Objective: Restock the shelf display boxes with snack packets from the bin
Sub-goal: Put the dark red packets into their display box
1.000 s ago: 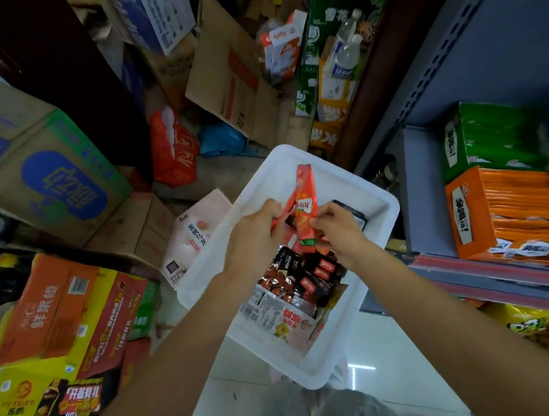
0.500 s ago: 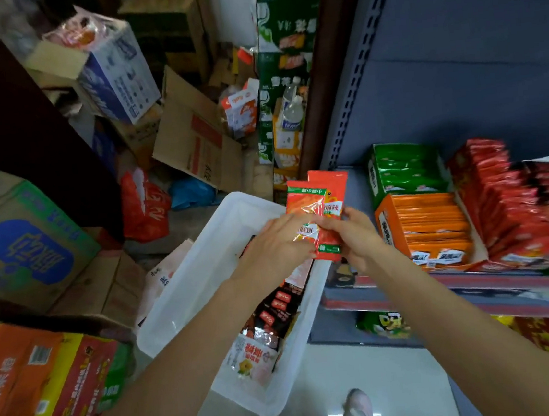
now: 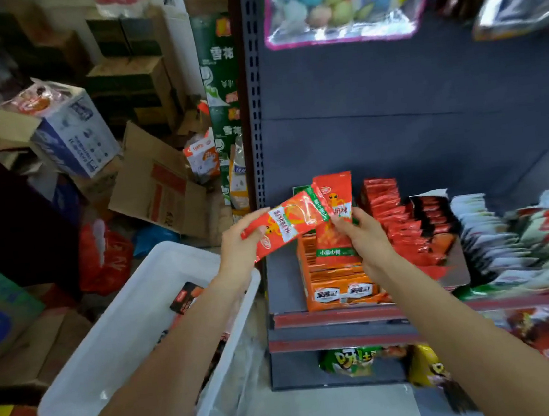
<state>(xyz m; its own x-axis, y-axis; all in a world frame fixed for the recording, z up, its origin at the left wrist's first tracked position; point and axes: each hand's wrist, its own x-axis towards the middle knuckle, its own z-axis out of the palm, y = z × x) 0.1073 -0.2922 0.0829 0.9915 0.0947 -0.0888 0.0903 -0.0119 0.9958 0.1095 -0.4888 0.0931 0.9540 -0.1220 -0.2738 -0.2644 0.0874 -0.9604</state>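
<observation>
Here, shelf: its red front edge runs right of the bin; open back panel above the boxes.
Bin: white, against the shelf's left end.
Orange display box: on the shelf, packed.
Left hand: raised beside the shelf post, fingers pinching a tilted orange packet.
Right hand: over the box, gripping an upright second packet.

I see clutter at 9–11 o'clock: blue-white carton, flattened cardboard box, red plastic bag. Green cartons stacked at 12. Clear bag w/ pastel balls hangs at 1 o'clock.
</observation>
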